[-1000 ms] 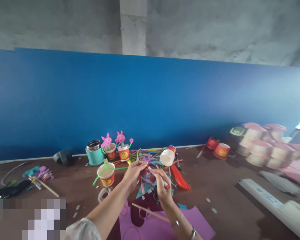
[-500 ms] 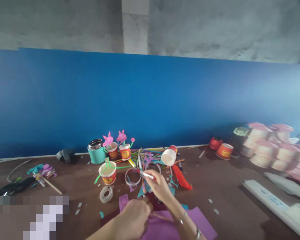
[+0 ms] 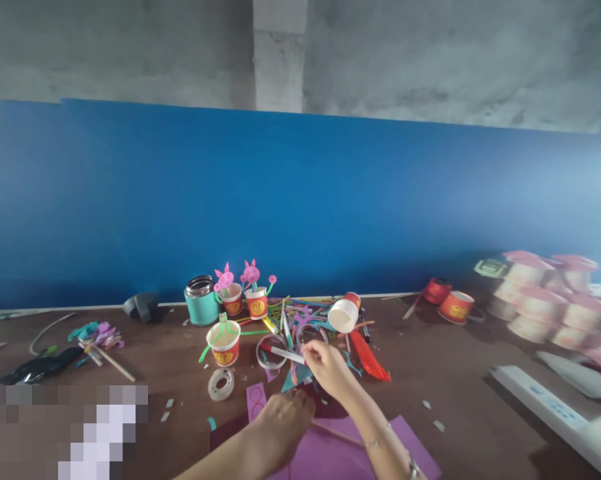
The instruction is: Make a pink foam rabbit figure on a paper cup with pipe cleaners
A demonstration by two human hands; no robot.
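Note:
My right hand (image 3: 329, 368) is closed around a white marker pen with a red end (image 3: 283, 353), which points left over a clear round ring (image 3: 271, 352). My left hand (image 3: 284, 422) rests low with curled fingers on the purple paper sheet (image 3: 325, 453) and dark paper; what it holds, if anything, is hidden. A thin wooden stick (image 3: 336, 433) lies across the purple sheet between my arms. A small pink paper piece (image 3: 255, 399) lies just left of my left hand.
A red paper cup with green strips (image 3: 223, 343), a tape roll (image 3: 221, 383), a teal mug (image 3: 201, 308), two cups with pink paper animals (image 3: 244, 299), a tipped cup (image 3: 345, 313), red scissors (image 3: 370, 360) and scattered scraps lie on the brown table. Stacked containers (image 3: 545, 293) and a power strip (image 3: 550, 408) are right.
My left hand dropped from the raised pen area down to the purple paper. My right hand kept the pen and lowered it toward the clear ring. The view shifted slightly right.

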